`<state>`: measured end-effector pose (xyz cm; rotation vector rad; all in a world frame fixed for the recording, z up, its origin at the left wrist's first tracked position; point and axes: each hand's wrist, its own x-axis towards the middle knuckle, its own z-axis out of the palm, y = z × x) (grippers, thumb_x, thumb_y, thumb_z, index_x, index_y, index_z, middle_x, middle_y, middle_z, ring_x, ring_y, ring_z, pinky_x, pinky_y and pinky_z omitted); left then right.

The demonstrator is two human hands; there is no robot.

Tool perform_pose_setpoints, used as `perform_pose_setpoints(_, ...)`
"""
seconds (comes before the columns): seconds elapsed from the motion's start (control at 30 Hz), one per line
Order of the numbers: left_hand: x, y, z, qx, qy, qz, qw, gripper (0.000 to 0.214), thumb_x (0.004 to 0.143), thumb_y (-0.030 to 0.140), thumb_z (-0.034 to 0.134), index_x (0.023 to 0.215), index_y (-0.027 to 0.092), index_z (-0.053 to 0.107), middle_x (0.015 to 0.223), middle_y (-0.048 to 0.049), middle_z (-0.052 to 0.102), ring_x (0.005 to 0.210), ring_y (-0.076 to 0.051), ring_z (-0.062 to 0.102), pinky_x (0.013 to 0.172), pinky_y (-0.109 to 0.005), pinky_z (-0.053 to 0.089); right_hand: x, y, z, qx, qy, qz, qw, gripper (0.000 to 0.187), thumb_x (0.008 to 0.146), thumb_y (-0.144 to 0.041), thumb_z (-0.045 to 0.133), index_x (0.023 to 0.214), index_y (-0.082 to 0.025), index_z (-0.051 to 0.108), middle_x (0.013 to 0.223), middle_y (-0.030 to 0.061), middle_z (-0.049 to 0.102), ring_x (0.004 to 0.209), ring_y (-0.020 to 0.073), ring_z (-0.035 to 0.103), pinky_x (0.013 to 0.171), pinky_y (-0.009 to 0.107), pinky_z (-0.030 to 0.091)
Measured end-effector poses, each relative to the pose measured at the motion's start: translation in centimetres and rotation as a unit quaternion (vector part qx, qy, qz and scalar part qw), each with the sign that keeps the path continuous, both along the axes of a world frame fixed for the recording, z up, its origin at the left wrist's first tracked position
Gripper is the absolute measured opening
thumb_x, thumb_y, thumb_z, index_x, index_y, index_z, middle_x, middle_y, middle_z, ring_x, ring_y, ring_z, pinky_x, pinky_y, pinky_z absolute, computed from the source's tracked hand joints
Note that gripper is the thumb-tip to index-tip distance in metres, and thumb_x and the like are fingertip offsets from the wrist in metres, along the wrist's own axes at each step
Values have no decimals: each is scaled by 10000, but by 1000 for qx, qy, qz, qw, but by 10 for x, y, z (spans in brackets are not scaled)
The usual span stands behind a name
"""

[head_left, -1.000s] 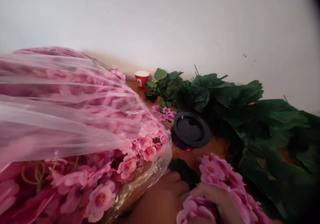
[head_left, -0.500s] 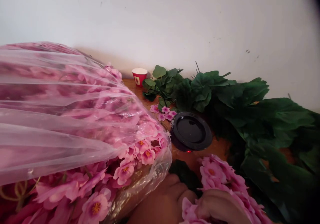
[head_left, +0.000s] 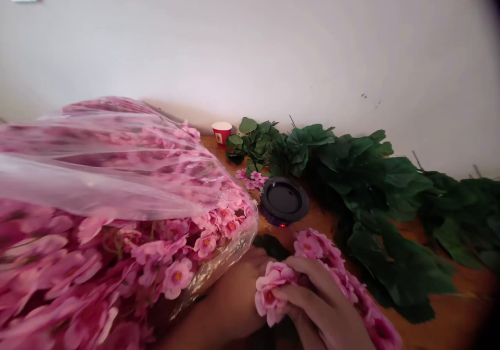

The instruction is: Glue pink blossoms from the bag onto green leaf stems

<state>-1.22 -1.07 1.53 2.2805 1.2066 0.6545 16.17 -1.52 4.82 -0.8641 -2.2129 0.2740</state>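
Observation:
My right hand [head_left: 318, 308] is at the bottom centre, fingers curled over a string of pink artificial flowers [head_left: 332, 266] that runs from the table's middle to the lower right. My left hand [head_left: 230, 300] lies beside it, partly under the edge of a big clear plastic bag of pink flowers [head_left: 117, 220]; its fingers are mostly hidden behind the blossoms. The bag fills the left half of the view and its open mouth faces the hands.
A round black lid [head_left: 284, 201] lies on the wooden table [head_left: 464, 308] past the hands. Green artificial leaves [head_left: 371, 183] stretch along the white wall to the right. A small red paper cup [head_left: 222, 132] stands at the back. A few loose pink flowers [head_left: 253, 178] lie near the lid.
The view has tilted up and back, showing more of both hands and the table. My right hand now sits fully over the flower string, with a bunch of blossoms at its fingertips.

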Motion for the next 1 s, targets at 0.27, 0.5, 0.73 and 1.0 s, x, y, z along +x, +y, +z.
perform_pose_setpoints(0.27,-1,2,7,-16,13,19,1000,192,832,363,570,800,174,557,778,-28,605,743,-168,550,656,-290,361,-5,-12,-7,-29,133,48,990,301,842,17,445,874,-223,624,974,40,610,910,158,583,791,302,495)
perform_pose_setpoints(0.5,1,2,3,17,1,22,1000,191,849,292,554,704,174,518,717,-9,589,694,-147,534,650,-295,349,5,-6,-6,-3,183,15,983,316,824,17,453,857,-225,654,897,30,630,903,159,590,804,287,485)
perform_pose_setpoints(0.73,4,-1,16,24,-44,-13,999,147,858,296,551,827,164,608,796,-33,628,763,-161,548,704,-264,390,4,-2,-4,-85,233,-31,968,273,792,-23,513,750,-228,688,793,4,629,773,145,592,695,258,470)
perform_pose_setpoints(1.0,6,-7,11,34,-57,-14,998,188,864,308,563,803,139,618,694,-6,570,640,-114,491,603,-224,347,6,-4,1,-106,320,-40,941,114,774,-159,631,722,-212,718,793,16,619,769,163,584,704,292,448)
